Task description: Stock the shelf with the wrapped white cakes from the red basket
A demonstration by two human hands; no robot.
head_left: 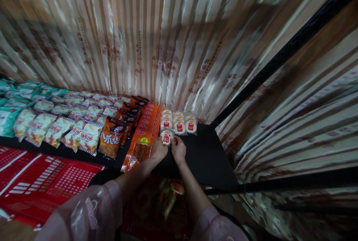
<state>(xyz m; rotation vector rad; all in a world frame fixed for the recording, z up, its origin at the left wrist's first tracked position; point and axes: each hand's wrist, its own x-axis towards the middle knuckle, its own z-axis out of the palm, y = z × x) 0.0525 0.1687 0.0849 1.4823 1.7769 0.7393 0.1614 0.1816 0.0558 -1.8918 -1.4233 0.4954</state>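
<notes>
A small clear packet of round white rice crackers with a red label is between my two hands, at the front of a short group of the same packets. My left hand closes its fingers on the packet's left side. On the right side, my right hand pinches the edge with thumb and fingers. Just left of my left hand lie long orange flat packs with brown sticks showing through the nearest one. All of these rest on a black shelf.
Orange-and-black snack bags, white snack bags and green bags stand in rows to the left. Red plastic baskets are below the shelf. A striped curtain hangs behind; a black post slants on the right.
</notes>
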